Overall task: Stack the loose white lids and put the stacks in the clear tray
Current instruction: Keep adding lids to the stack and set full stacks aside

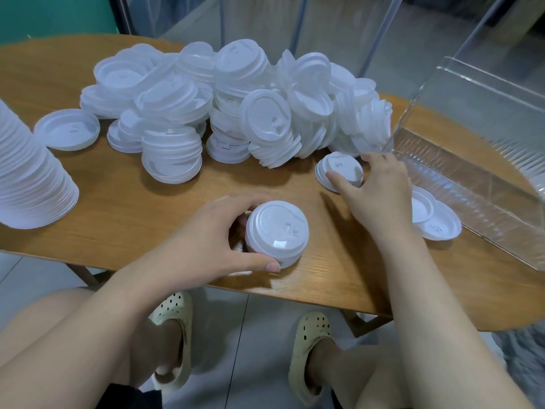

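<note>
My left hand (218, 231) curls round the short stack (277, 233) near the table's edge, while my right hand (374, 187), fingers spread, touches the loose lid (339, 169) ahead-right of that stack, clear tray (472, 178) just beyond.

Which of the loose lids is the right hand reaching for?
The right hand touches the small lid stack lying apart from the big pile, just left of the clear tray. The left hand holds a separate stack.
</note>
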`<move>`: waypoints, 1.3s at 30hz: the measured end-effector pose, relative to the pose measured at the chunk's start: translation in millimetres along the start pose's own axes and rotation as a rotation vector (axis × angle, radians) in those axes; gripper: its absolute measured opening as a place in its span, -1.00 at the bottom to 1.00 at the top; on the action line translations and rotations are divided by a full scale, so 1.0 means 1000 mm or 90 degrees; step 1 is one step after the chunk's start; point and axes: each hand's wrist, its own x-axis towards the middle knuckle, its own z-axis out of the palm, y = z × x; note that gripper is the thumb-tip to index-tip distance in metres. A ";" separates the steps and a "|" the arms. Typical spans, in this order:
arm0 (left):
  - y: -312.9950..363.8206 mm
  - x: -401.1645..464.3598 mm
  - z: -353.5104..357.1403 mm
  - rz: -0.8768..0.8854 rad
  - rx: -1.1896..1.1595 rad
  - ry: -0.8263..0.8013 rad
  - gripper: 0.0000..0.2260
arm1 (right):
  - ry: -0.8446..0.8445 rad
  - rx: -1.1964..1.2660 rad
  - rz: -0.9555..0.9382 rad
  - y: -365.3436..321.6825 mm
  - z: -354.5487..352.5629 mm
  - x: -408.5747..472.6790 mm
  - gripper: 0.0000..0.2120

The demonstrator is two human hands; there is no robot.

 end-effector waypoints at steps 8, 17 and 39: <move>-0.002 0.000 -0.001 -0.001 0.006 -0.013 -0.28 | 0.000 -0.027 0.046 0.000 0.013 -0.002 -0.53; -0.002 0.000 0.001 -0.017 -0.008 -0.005 -0.32 | 0.004 0.114 0.017 -0.008 0.001 -0.013 -0.43; -0.003 0.001 0.002 -0.014 -0.015 -0.009 -0.35 | -0.290 0.341 -0.245 -0.042 -0.030 -0.075 -0.47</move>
